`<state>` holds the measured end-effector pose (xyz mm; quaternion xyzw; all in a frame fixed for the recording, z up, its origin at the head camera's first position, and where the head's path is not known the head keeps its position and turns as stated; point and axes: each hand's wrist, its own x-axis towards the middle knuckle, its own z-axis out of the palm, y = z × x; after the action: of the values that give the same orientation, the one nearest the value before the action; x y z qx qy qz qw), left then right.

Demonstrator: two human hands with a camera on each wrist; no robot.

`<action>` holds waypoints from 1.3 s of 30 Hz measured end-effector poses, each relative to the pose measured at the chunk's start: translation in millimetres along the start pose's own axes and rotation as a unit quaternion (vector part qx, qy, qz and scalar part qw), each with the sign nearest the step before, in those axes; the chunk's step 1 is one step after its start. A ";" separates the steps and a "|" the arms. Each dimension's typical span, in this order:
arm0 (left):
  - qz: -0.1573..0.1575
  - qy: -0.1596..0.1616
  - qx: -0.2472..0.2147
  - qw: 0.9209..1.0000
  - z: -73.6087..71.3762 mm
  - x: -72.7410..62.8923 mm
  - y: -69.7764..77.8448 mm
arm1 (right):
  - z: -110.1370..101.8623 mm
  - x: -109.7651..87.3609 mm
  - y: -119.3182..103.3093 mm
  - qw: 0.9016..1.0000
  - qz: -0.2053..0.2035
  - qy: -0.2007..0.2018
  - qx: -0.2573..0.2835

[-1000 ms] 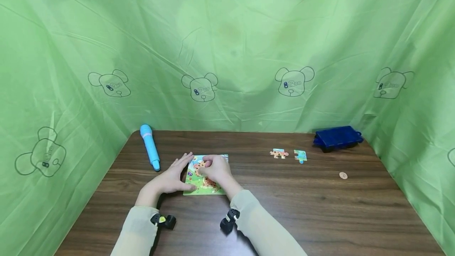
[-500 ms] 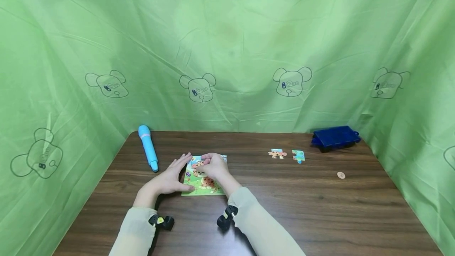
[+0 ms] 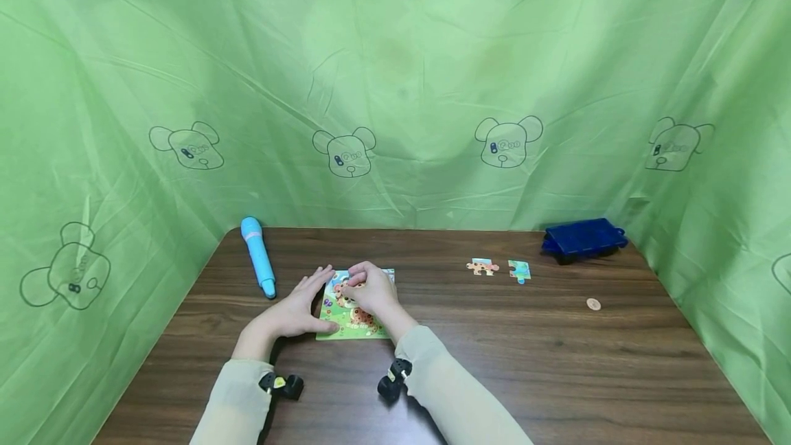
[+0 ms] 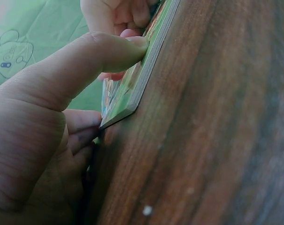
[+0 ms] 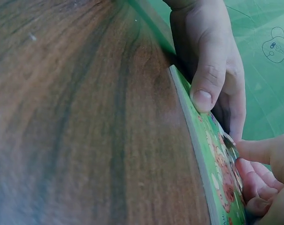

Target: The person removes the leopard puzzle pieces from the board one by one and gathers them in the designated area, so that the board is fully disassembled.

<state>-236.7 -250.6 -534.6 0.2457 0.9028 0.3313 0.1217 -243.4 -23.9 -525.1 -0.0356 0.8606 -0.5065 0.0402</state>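
Note:
A small jigsaw puzzle [image 3: 330, 332] in a flat tray, with a spotted animal on green, lies on the table in the head view. My left hand [image 3: 289, 312] spans its left side, thumb pressing on the near-left corner and outstretched fingers along the far-left edge. Over the upper part of the picture, my right hand [image 3: 378, 295] pinches a puzzle piece between thumb and curled fingers. In the right wrist view the puzzle piece [image 5: 229, 140] stands tilted up a little from the picture. Most of it is hidden by the fingers.
Two loose puzzle pieces, one spotted [image 3: 483, 267] and one blue-green [image 3: 520, 270], lie right of the puzzle. A small round disc [image 3: 593, 304] and a dark blue box [image 3: 583, 237] are farther right. A blue toy microphone [image 3: 258, 256] lies at the left.
My right hand has shifted slightly toward the far side of the puzzle, its fingertips still on the piece. My left hand holds its place. The head view has drifted slightly.

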 end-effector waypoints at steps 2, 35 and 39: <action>-0.001 0.000 0.000 1.000 -0.2 -0.1 -0.2 | 0.3 -0.2 0.1 1.000 -0.004 0.004 -0.009; 0.003 0.021 0.013 1.000 -0.1 -3.5 0.1 | -35.5 -13.9 6.0 0.987 -0.069 -0.047 0.135; 0.006 0.019 0.011 1.000 0.9 -2.8 -1.4 | -58.9 -15.3 12.3 0.983 -0.084 -0.053 0.157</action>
<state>-234.5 -252.5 -536.1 0.2456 0.9074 0.3263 0.0994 -234.6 34.8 -506.8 -0.1273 0.7612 -0.6341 0.0479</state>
